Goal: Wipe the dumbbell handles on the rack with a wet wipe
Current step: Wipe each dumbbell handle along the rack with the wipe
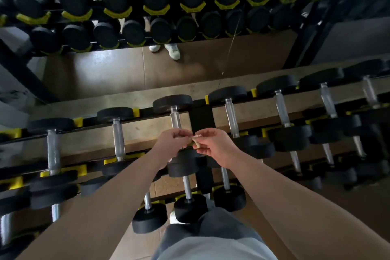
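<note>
A black rack (202, 118) with yellow cradles carries several black dumbbells with chrome handles on its tiers. My left hand (168, 145) and my right hand (213, 146) meet above the middle of the rack and both pinch a small whitish wet wipe (195, 139) between their fingertips. The wipe is bunched up and mostly hidden by the fingers. Just behind my left hand runs the chrome handle (175, 119) of the middle top-tier dumbbell; the wipe does not touch it. Other handles (231, 120) lie to either side.
A wall mirror (190, 65) behind the rack reflects the dumbbell ends and a person's white shoes (166, 49). Lower-tier dumbbells (190, 207) jut out towards my legs. Brown floor tiles (263, 217) show under the rack.
</note>
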`<state>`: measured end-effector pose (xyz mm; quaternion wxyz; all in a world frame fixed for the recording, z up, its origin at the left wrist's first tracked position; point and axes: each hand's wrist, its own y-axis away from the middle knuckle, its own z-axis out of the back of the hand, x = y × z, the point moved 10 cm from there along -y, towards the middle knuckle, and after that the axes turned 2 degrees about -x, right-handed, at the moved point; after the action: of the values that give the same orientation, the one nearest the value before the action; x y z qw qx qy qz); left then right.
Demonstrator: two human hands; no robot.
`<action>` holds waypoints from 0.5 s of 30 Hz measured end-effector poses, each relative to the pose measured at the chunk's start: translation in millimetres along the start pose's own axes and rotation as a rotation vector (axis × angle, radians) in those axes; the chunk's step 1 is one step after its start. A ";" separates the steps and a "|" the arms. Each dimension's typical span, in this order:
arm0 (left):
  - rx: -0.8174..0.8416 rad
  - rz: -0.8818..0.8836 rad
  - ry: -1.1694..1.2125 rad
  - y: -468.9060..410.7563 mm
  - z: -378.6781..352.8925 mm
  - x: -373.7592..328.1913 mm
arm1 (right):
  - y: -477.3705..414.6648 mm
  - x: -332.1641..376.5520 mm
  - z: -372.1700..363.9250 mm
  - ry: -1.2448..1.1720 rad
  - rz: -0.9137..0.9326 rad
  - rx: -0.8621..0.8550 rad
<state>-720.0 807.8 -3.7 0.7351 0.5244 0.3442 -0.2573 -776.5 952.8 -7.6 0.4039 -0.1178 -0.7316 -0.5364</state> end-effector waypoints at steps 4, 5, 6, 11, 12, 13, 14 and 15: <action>0.054 0.016 0.064 12.8 -16.9 -8.3 | 27.1 4.2 22.4 -0.027 0.038 -0.079; 0.073 0.011 0.068 15.0 -22.0 -12.1 | 31.5 8.1 29.5 -0.016 0.052 -0.100; 0.098 -0.002 0.059 16.7 -27.2 -16.1 | 34.8 12.1 36.6 -0.001 0.068 -0.121; 0.173 -0.058 0.008 25.9 -57.1 -36.4 | 35.2 20.2 69.6 0.035 0.129 -0.183; 0.177 -0.066 0.009 26.9 -63.1 -40.9 | 33.4 20.8 74.4 0.032 0.138 -0.184; 0.180 -0.073 0.010 27.0 -69.5 -45.4 | 31.8 21.8 79.4 0.030 0.145 -0.183; 0.178 -0.077 0.008 25.7 -75.9 -49.2 | 30.4 23.7 84.8 0.029 0.147 -0.183; 0.167 -0.082 0.000 23.2 -81.9 -53.2 | 28.5 25.8 90.9 0.025 0.146 -0.179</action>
<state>-755.7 893.6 33.8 0.6777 0.5694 0.3427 -0.3148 -818.2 1037.4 21.7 0.4389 -0.1997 -0.6652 -0.5701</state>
